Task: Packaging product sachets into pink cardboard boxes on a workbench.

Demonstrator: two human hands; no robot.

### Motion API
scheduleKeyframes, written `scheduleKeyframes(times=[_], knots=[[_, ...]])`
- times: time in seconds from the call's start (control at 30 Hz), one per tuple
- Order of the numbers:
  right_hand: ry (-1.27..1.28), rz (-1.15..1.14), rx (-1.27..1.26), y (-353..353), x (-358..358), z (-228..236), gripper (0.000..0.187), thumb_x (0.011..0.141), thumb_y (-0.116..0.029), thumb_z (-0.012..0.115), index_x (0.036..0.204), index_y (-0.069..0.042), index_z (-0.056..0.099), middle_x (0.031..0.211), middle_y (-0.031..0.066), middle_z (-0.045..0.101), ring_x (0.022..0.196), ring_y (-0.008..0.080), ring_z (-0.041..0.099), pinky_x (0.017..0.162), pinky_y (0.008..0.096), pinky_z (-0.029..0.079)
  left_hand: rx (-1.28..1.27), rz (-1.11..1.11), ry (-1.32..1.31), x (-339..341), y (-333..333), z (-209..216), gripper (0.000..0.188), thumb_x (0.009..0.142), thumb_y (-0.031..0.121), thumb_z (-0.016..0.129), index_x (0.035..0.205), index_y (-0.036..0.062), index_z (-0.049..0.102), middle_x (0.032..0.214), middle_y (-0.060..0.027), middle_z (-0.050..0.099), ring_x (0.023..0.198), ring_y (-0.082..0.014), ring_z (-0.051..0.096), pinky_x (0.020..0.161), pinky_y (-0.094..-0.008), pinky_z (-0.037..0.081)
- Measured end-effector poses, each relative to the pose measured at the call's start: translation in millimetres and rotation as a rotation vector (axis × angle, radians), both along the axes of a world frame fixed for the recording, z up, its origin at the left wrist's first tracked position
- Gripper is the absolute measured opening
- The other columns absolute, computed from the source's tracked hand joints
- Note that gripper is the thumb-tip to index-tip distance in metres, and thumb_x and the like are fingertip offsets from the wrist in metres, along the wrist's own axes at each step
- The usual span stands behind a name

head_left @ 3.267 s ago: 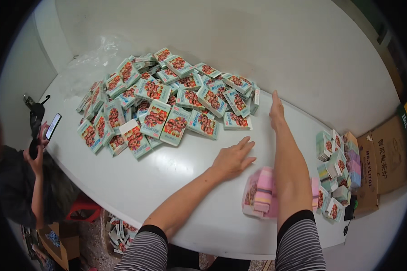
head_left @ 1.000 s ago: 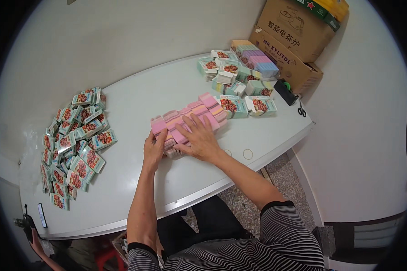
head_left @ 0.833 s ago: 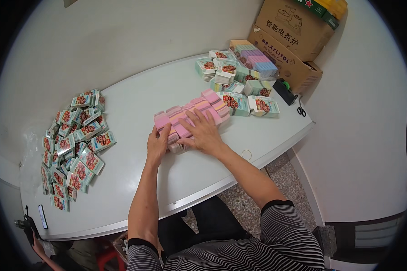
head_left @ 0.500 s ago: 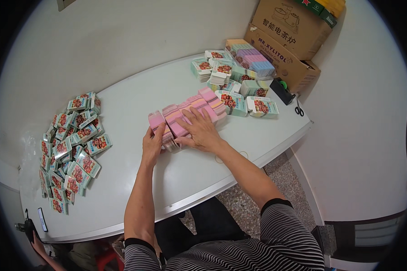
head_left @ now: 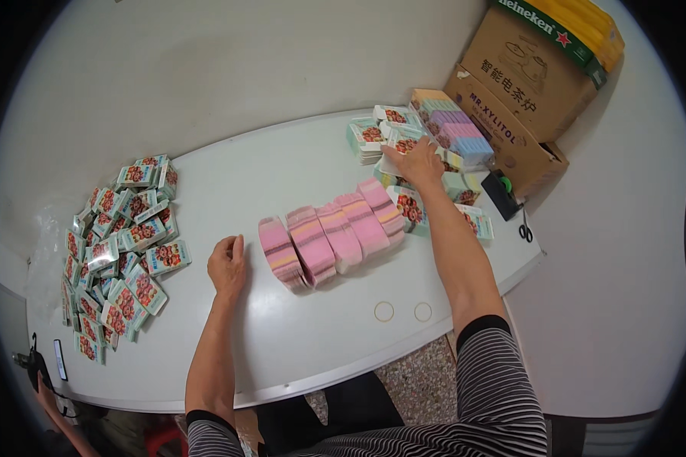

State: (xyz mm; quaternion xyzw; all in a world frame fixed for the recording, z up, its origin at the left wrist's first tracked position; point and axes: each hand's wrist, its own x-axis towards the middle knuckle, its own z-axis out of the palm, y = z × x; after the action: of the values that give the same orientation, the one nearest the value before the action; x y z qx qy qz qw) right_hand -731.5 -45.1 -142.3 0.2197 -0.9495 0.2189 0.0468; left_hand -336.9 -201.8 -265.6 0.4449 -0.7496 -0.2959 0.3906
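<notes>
A row of pink stacks of thin, striped pieces lies slantwise across the middle of the table. My left hand rests to the left of the row, apart from it, with fingers curled and nothing seen in them. At the back right my right hand reaches over a cluster of small green-and-white cartons, its thumb and bent fingers closed on a carton with red pictures. The fingertips are partly hidden. More cartons stand beside this hand, and another carton lies below its wrist.
A heap of filled-looking cartons covers the table's left side. Two thin rings lie near the front edge. A tape dispenser, scissors, colourful packs and cardboard boxes occupy the right. Another person's arm shows at lower left.
Both hands have left the pink stacks. My right hand has moved up and right to the cartons; my left has drawn back to the left. The view has shifted slightly.
</notes>
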Motion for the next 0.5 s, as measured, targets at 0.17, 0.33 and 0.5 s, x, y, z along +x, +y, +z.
scheduleKeyframes(times=[0.17,0.33,0.5], knots=[[-0.178,-0.053,0.113,-38,-36,-12,0.099,0.063,-0.055,0.079,0.135,0.003,0.043,0.128,0.0247,0.057,0.12,0.035,0.059,0.096,0.0476,0.05,-0.041,0.014,-0.05,-6,10,-2,0.026,0.093,0.028,0.071,0.096,0.0018,0.072,0.077,-0.0087,0.069,0.066,-0.0138,0.062,0.064,-0.0292,0.051],[-0.497,0.164,-0.062,-14,-69,28,0.082,0.056,-0.034,0.079,0.122,0.004,0.049,0.113,0.0196,0.062,0.106,0.0266,0.063,0.086,0.0346,0.054,0.009,0.002,0.0,-5,7,6,0.021,0.094,0.021,0.07,0.092,-0.0004,0.071,0.074,-0.0055,0.066,0.063,-0.0092,0.055,0.058,-0.0252,0.046],[-0.227,0.472,-0.165,-27,-94,66,0.07,0.062,-0.026,0.077,0.12,0.003,0.051,0.113,0.0202,0.061,0.108,0.0257,0.061,0.097,0.0342,0.049,0.083,-0.014,-0.007,-2,8,5,0.021,0.096,0.018,0.068,0.09,-0.0014,0.069,0.074,-0.0026,0.063,0.064,-0.0069,0.051,0.057,-0.0236,0.042]])
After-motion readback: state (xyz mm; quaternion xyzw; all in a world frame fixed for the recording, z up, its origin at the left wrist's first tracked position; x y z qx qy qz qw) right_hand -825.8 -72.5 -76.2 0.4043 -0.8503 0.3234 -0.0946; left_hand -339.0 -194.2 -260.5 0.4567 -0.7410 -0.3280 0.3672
